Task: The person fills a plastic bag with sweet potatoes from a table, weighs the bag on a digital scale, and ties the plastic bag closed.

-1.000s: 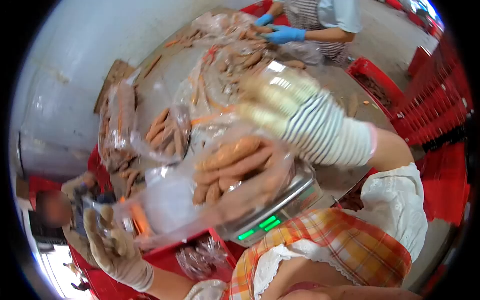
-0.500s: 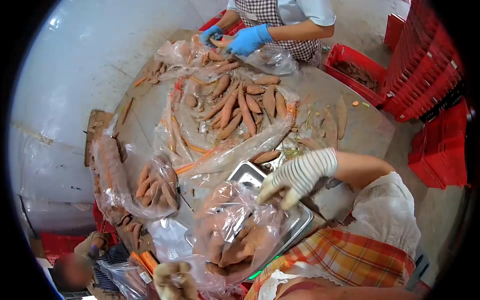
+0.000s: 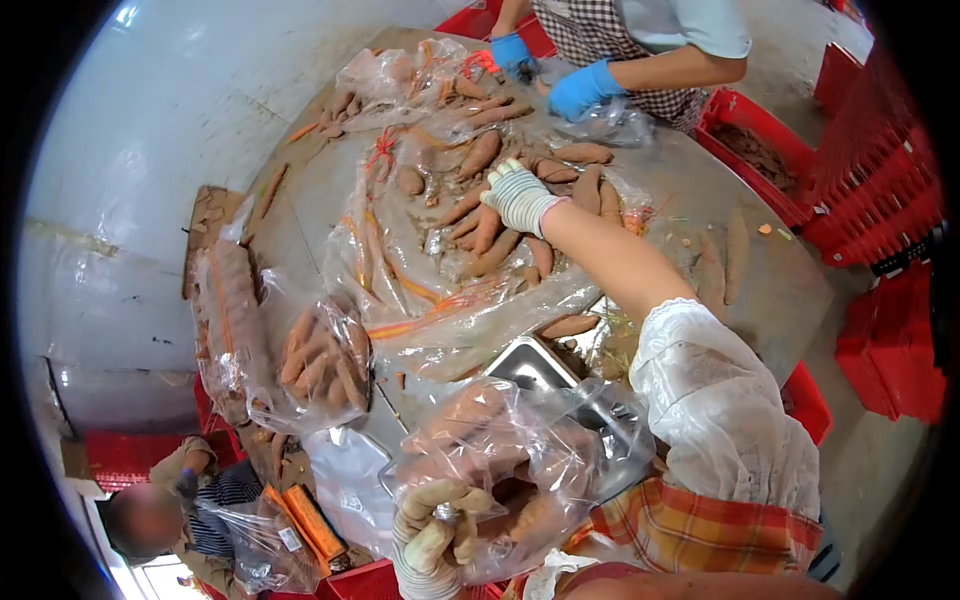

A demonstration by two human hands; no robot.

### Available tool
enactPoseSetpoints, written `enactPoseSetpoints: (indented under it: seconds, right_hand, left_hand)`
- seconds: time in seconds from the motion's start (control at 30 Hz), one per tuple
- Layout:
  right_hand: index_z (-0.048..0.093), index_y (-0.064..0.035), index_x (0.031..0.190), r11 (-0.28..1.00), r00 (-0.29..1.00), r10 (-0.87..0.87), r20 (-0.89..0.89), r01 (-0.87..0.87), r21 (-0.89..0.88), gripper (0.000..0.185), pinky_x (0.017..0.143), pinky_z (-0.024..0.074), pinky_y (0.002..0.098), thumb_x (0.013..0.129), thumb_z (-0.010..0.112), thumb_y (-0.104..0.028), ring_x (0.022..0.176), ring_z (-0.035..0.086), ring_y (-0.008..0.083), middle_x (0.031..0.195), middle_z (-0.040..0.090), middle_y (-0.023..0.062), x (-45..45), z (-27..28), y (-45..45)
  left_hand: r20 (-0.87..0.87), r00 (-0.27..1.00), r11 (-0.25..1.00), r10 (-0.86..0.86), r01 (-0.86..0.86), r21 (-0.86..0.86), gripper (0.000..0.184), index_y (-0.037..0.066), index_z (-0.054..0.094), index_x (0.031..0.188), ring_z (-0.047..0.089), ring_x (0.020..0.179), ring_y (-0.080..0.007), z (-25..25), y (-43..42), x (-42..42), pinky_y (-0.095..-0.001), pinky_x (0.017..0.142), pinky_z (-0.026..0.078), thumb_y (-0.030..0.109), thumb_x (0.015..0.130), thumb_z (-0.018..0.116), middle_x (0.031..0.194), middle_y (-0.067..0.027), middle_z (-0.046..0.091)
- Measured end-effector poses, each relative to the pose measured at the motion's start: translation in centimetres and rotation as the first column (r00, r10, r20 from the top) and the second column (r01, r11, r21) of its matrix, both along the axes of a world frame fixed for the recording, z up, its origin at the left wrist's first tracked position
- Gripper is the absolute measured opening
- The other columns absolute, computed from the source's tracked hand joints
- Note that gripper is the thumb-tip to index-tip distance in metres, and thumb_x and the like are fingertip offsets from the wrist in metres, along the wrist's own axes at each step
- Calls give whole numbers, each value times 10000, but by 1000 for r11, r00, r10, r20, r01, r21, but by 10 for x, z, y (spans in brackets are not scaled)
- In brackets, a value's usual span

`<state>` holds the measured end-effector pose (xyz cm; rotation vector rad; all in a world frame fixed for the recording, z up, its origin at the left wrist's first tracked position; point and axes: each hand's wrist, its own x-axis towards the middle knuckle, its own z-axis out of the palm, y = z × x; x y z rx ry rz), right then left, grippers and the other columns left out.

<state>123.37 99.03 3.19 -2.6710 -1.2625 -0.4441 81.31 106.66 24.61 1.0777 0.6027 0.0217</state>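
Observation:
My left hand [image 3: 437, 535], in a striped work glove, is curled around the edge of a clear plastic bag [image 3: 575, 465] holding several sweet potatoes. This bag rests over a metal tray [image 3: 530, 362] close to my body. Reaching across the table, my right hand [image 3: 522, 198] has its gloved fingers bent around a sweet potato [image 3: 487, 229] in the loose pile. The fingertips are partly hidden by the glove's back. More sweet potatoes [image 3: 482, 155] lie around this hand on an opened plastic sack [image 3: 450, 335].
A filled bag of sweet potatoes [image 3: 322, 365] stands left, beside a long packed sack [image 3: 228, 315]. Across the table, a co-worker's blue-gloved hands [image 3: 585, 90] handle a plastic bag. Red crates [image 3: 750, 150] stand at right. Another person [image 3: 210, 510] is at lower left.
My right hand has left the bag and reached forward to the pile. My left hand has come up and taken hold of the bag's edge. The view has shifted slightly.

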Motion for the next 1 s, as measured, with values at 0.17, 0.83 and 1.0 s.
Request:
enactPoseSetpoints:
  seconds: [0.17,0.83,1.0]
  right_hand:
    - [601,-73,1025,955,963,163,-215,-99,281,358,833,452,443,716,655,-245,952,570,330,959,594,146,-33,39,5]
    - [608,-123,1130,925,967,-251,-48,225,-305,305,927,372,424,850,485,-112,1141,493,283,1155,569,100,60,9,71]
    - [626,-84,1102,987,945,-159,-287,154,-42,278,900,423,396,886,465,-152,1055,563,295,1117,598,125,55,11,40]
  left_hand:
    - [193,976,991,-99,114,-72,437,-52,506,1194,401,425,-65,-31,19,-1,-162,371,287,195,844,593,1015,-244,620]
    - [-11,998,996,69,-70,-64,385,-19,566,1116,500,527,-112,-37,11,25,-203,488,408,209,810,616,973,-198,639]
    - [33,999,996,8,-5,-88,392,-12,562,1141,520,549,-115,-37,11,24,-206,506,422,191,811,615,993,-189,638]
